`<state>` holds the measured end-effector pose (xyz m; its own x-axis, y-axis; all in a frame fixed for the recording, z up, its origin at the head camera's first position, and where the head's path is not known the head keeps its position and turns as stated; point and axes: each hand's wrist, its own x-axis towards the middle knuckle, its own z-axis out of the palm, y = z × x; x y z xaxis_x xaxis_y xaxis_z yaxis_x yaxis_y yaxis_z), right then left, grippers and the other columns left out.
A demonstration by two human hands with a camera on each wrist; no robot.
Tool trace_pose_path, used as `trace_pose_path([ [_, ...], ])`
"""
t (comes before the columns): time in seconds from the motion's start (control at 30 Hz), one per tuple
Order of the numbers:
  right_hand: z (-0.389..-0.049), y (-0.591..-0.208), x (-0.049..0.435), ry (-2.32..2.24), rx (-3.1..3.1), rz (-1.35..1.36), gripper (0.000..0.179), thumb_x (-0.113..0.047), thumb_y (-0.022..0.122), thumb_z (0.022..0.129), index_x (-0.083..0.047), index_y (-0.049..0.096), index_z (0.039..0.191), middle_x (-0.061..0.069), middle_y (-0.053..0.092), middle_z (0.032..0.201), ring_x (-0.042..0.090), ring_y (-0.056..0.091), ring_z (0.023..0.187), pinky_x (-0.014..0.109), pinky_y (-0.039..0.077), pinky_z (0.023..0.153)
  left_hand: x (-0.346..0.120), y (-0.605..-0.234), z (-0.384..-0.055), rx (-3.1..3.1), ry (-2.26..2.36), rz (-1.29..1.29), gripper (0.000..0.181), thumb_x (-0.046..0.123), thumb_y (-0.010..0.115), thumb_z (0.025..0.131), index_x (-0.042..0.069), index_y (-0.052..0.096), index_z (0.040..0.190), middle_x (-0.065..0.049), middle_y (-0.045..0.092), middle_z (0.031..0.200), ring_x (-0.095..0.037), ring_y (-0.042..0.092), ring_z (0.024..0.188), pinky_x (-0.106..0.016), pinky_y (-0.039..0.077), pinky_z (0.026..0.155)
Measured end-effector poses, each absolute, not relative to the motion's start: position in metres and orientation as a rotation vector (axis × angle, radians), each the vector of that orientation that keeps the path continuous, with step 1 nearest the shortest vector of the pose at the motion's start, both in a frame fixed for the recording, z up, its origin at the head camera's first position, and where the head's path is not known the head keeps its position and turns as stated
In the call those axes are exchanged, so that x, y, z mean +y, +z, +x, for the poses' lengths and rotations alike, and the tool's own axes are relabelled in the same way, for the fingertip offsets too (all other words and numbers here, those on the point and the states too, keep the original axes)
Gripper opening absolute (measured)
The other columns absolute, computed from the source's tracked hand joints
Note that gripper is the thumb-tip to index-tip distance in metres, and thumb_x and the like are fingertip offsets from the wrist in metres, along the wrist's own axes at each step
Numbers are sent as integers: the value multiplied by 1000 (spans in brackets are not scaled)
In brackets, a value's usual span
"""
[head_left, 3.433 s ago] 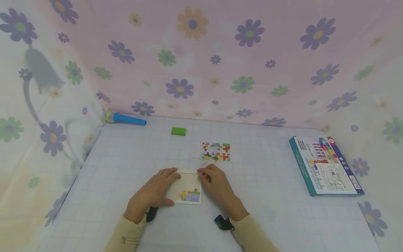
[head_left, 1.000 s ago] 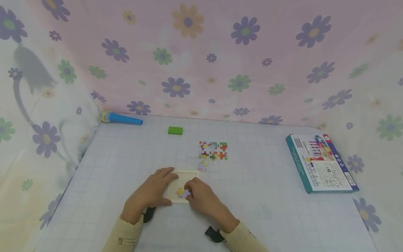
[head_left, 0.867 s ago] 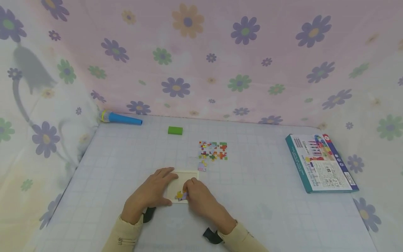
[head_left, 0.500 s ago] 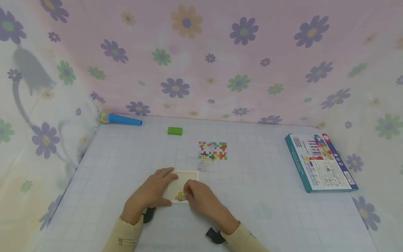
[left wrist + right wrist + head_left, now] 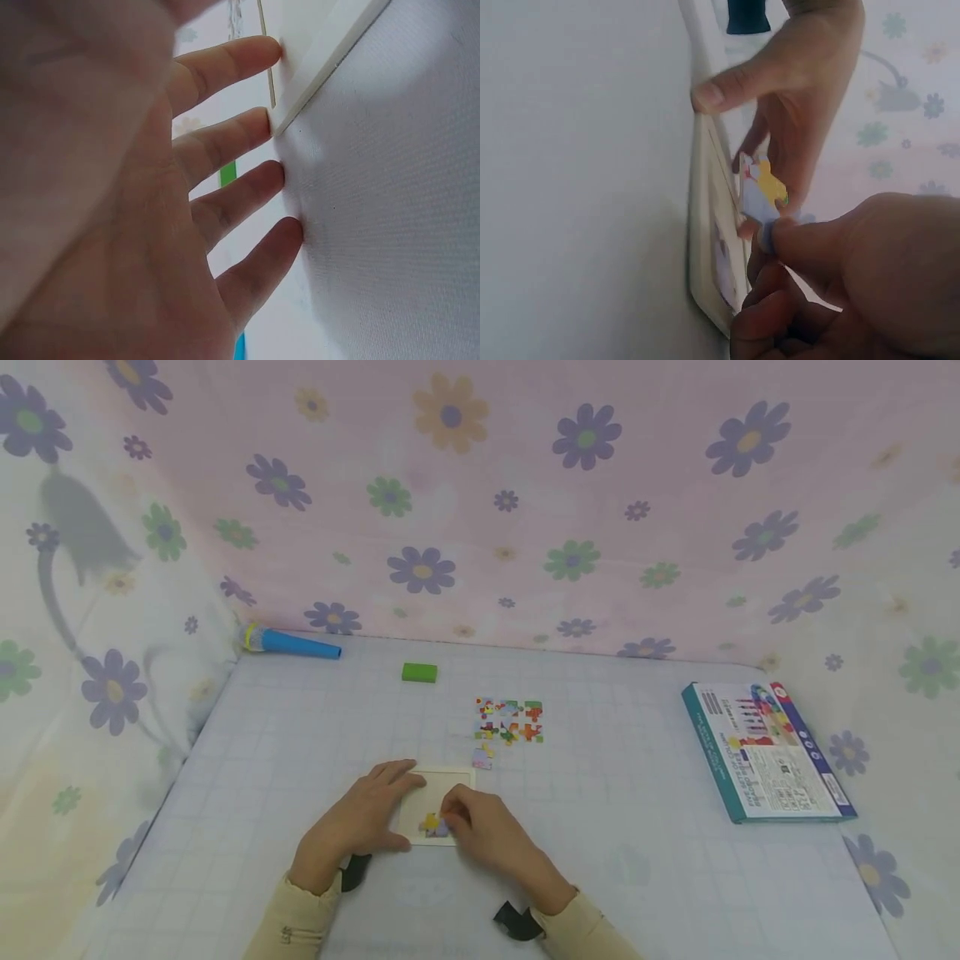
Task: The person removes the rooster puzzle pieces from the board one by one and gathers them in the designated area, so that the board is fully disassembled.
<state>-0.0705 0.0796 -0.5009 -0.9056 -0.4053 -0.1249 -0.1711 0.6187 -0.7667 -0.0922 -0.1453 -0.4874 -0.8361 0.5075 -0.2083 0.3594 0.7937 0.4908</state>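
Observation:
My left hand [image 5: 367,810] rests along the left side of a shallow cream puzzle tray [image 5: 427,792], thumb at the near edge and fingers spread at the far corner. In the left wrist view, the fingertips touch the tray's corner and the cloth beside it. Over the tray's near part, my right hand [image 5: 491,835] pinches a yellow and lilac jigsaw piece [image 5: 759,191] between thumb and forefinger. The right wrist view has this piece raised and tilted above the tray floor. Another lilac piece [image 5: 723,266] lies in the tray, partly behind the fingers.
Just beyond the tray lie several jigsaw pieces [image 5: 510,720] in rows, with a single piece [image 5: 482,758] nearer. A green block [image 5: 419,672] and a blue toy microphone [image 5: 300,645] are farther back. On the right lies a flat printed box [image 5: 768,752].
My right hand has come from the tray's far right corner to its near part and now pinches the yellow and lilac jigsaw piece. The left hand stays on the tray.

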Motion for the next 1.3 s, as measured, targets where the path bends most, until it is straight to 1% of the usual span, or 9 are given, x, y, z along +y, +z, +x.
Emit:
trace_pose_path([
  [0.1, -75, -497, 87, -1184, 2547, -448, 7, -12, 63, 101, -18, 63, 101, -8, 66, 87, 3, 51, 73, 18, 45, 67, -145, -488, -93, 2654, 633, 680, 81, 25, 97, 67, 14, 58, 137, -11, 44, 158, -36, 40, 146, -57, 42, 114],
  [0.2, -82, -495, 97, -1211, 2581, -412, 3, -13, 63, 101, -15, 63, 103, -5, 65, 87, 6, 52, 74, 20, 45, 67, -145, -487, -93, 2658, 631, 687, 81, 25, 97, 67, 14, 58, 137, -12, 44, 157, -36, 41, 145, -58, 42, 114],
  [0.43, -101, -503, 133, -1225, 2703, -63, 6, -12, 63, 101, -15, 63, 106, -2, 65, 90, 11, 54, 79, 24, 46, 71, -145, -490, -93, 2660, 610, 673, 81, 25, 97, 66, 15, 58, 137, -11, 44, 158, -35, 41, 145, -56, 42, 114],
  [0.57, -109, -508, 148, -1208, 2764, 47, 6, -13, 63, 101, -14, 63, 107, 0, 67, 92, 14, 57, 81, 28, 49, 75, -145, -490, -93, 2659, 622, 673, 80, 24, 97, 66, 15, 59, 136, -12, 44, 157, -36, 41, 145, -57, 42, 114],
  [0.77, -115, -515, 157, -1136, 2849, 78, 7, -15, 65, 100, -12, 66, 106, 2, 68, 96, 16, 58, 85, 31, 50, 78, -145, -489, -92, 2650, 645, 669, 79, 22, 97, 66, 14, 59, 136, -12, 44, 157, -35, 40, 145, -58, 41, 114],
  [0.83, -115, -515, 157, -1104, 2869, 75, 12, -18, 69, 98, -11, 67, 108, 3, 64, 98, 16, 55, 86, 31, 48, 77, -145, -489, -92, 2652, 646, 673, 79, 22, 97, 66, 14, 59, 135, -12, 44, 157, -35, 40, 145, -58, 41, 114],
  [0.97, -113, -512, 157, -1035, 2883, 82, 30, -23, 81, 89, -10, 66, 112, 6, 56, 101, 18, 49, 83, 31, 41, 72, -145, -489, -93, 2653, 647, 683, 79, 23, 97, 66, 14, 59, 135, -13, 44, 157, -35, 40, 145, -58, 41, 114],
  [1.03, -111, -510, 156, -999, 2886, 85, 35, -23, 83, 86, -9, 67, 113, 7, 55, 102, 19, 49, 82, 30, 40, 71, -145, -489, -93, 2653, 646, 683, 79, 23, 97, 66, 14, 59, 135, -13, 44, 157, -35, 40, 145, -59, 41, 114],
  [1.3, -112, -509, 152, -932, 2912, 107, 29, -22, 78, 91, -12, 69, 117, 5, 58, 106, 19, 51, 88, 31, 43, 75, -145, -487, -93, 2663, 641, 698, 79, 24, 97, 66, 13, 59, 135, -14, 45, 157, -36, 41, 144, -59, 42, 113],
])
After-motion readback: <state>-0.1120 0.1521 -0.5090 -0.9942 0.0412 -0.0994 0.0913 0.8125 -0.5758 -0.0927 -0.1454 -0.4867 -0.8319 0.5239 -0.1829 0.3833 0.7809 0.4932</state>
